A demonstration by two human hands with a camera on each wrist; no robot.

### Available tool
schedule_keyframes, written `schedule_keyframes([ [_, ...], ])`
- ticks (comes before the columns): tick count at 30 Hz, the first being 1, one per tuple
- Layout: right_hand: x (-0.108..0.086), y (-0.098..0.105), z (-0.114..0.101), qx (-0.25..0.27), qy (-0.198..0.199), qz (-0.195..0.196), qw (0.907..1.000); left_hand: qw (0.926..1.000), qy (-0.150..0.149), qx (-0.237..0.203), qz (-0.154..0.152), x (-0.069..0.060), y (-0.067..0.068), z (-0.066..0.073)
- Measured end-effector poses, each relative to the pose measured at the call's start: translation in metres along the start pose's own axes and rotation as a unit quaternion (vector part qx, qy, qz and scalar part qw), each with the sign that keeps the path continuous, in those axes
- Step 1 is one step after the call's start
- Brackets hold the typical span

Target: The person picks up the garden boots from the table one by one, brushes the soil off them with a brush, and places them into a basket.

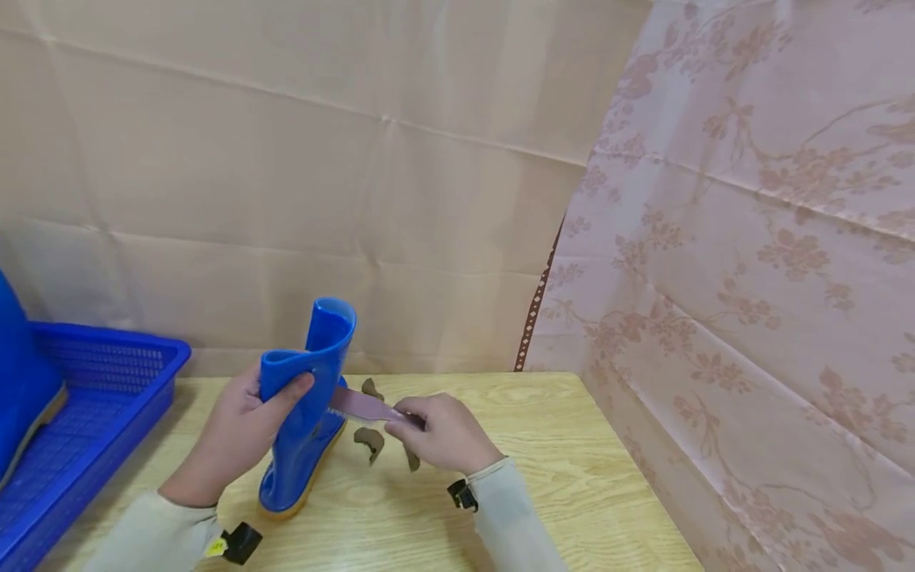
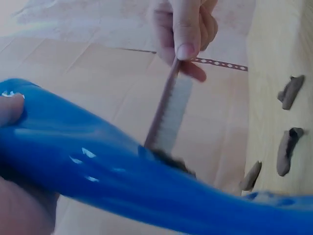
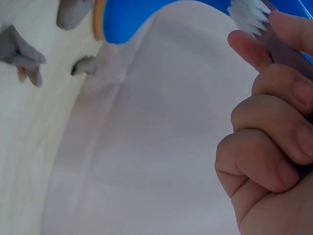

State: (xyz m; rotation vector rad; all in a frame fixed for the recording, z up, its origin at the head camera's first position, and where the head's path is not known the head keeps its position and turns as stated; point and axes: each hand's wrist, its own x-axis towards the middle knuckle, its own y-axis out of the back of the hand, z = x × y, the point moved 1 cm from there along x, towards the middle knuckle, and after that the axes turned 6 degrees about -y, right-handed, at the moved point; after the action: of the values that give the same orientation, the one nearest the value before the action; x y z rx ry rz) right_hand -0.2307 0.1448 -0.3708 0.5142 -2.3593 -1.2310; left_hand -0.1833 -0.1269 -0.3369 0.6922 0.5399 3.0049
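A blue rubber rain boot [image 1: 303, 429] with a yellow-orange sole is over the table. My left hand [image 1: 239, 429] grips its shaft near the opening, thumb on the outside. From the right, my right hand [image 1: 446, 433] holds a mauve scrubbing brush [image 1: 368, 407] by its handle. In the left wrist view, the brush [image 2: 160, 112] has pale bristles and its far end meets the boot's shaft [image 2: 107, 166], beside a dark brown clump [image 2: 173, 162]. Curled fingers [image 3: 264, 117] wrap the handle in the right wrist view. Whether the sole touches the table is unclear.
Several brown, mud-like pieces [image 1: 368, 441] lie on the wooden table [image 1: 543, 477] right of the boot. At the left, a blue plastic basket [image 1: 136, 342] holds another blue boot [image 1: 25, 389]. Beige cloth [image 1: 300, 175] hangs behind, and flowered cloth [image 1: 750, 238] to the right.
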Motion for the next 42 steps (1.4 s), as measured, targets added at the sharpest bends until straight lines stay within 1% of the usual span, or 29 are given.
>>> schedule_keyframes([
  [3,-0.001,0.008,-0.002,0.0,-0.009,0.01,0.9999,0.9991,0.025,-0.033,0.015,0.005,0.008,-0.008],
  [5,-0.001,0.009,-0.004,-0.009,-0.007,0.014,0.9998,0.997,0.05,-0.055,0.02,0.006,0.015,-0.016],
  [7,0.001,0.008,-0.005,-0.017,-0.003,0.011,0.9998,0.9956,0.064,-0.065,0.021,0.005,0.022,-0.027],
  [8,0.002,0.007,-0.005,-0.021,-0.001,0.01,0.9997,0.9957,0.072,-0.056,0.017,0.002,0.025,-0.033],
  [9,0.003,0.006,-0.005,-0.023,0.0,0.007,0.9997,0.9964,0.072,-0.044,0.01,0.0,0.026,-0.04],
  [11,0.004,0.003,-0.005,-0.028,0.001,0.006,0.9996,0.9979,0.061,0.005,-0.021,-0.006,0.027,-0.053],
  [12,0.005,0.002,-0.004,-0.03,0.001,0.006,0.9995,0.9974,0.053,0.032,-0.038,-0.009,0.027,-0.061],
  [13,0.005,0.001,-0.004,-0.032,0.001,0.007,0.9995,0.9953,0.05,0.057,-0.059,-0.012,0.027,-0.067],
  [15,0.005,0.0,-0.003,-0.034,0.0,0.008,0.9994,0.9888,0.052,0.102,-0.095,-0.014,0.027,-0.079],
  [17,0.005,-0.001,-0.002,-0.036,-0.002,0.01,0.9993,0.9821,0.064,0.133,-0.117,-0.014,0.028,-0.086],
  [19,0.005,-0.002,-0.001,-0.036,-0.003,0.015,0.9992,0.9777,0.076,0.147,-0.129,-0.01,0.031,-0.088],
  [20,0.004,-0.003,-0.001,-0.031,-0.004,0.019,0.9993,0.9768,0.077,0.149,-0.133,-0.008,0.032,-0.088],
  [22,0.004,-0.005,0.0,-0.023,-0.005,0.026,0.9994,0.978,0.071,0.144,-0.134,-0.005,0.035,-0.086],
  [25,0.004,-0.01,0.002,-0.016,0.003,0.039,0.9991,0.98,0.069,0.132,-0.131,-0.004,0.037,-0.085],
  [29,0.005,-0.013,0.004,-0.025,0.012,0.058,0.9979,0.9791,0.091,0.127,-0.129,-0.005,0.039,-0.086],
  [32,0.005,-0.014,0.004,-0.019,0.011,0.077,0.9968,0.9779,0.101,0.127,-0.131,-0.003,0.038,-0.087],
  [36,0.006,-0.015,0.004,0.002,0.021,0.105,0.9943,0.9774,0.092,0.132,-0.137,-0.003,0.039,-0.085],
  [39,0.007,-0.017,0.002,0.011,0.039,0.13,0.9907,0.9787,0.079,0.126,-0.142,-0.003,0.041,-0.082],
  [42,0.007,-0.02,0.0,0.013,0.064,0.161,0.9848,0.9787,0.087,0.11,-0.15,-0.002,0.043,-0.08],
])
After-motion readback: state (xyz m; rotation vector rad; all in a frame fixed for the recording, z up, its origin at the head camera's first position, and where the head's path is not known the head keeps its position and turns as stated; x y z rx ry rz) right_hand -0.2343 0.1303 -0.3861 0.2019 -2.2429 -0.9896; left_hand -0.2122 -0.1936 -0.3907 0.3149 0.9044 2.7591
